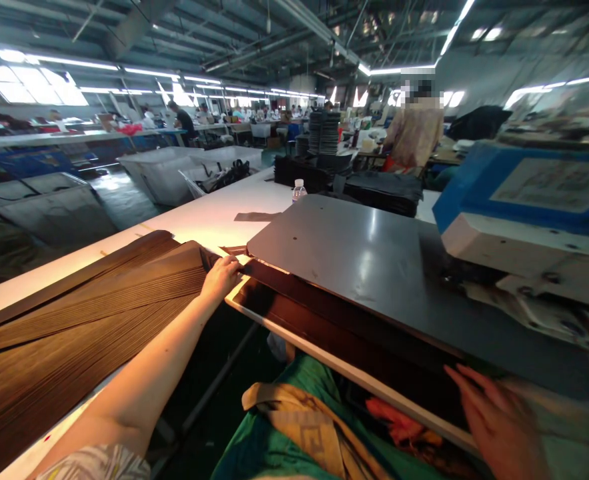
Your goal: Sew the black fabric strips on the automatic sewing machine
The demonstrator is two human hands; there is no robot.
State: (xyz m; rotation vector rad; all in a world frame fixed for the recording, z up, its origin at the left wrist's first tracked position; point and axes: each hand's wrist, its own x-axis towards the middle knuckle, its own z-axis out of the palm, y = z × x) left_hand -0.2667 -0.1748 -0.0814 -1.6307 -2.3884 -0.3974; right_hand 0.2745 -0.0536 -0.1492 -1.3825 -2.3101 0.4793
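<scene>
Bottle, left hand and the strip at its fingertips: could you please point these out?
Bottle (299, 193), head view: its clear body.
Left hand (221, 273), head view: back of the hand.
Strip (324, 303), head view: its dark top surface.

Warm glare on the white tabletop (213, 217)

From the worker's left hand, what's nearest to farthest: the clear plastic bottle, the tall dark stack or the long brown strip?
1. Long brown strip: touching the left hand, running off right.
2. Clear plastic bottle: ahead and to the right.
3. Tall dark stack: farther ahead, past the bottle.
</scene>
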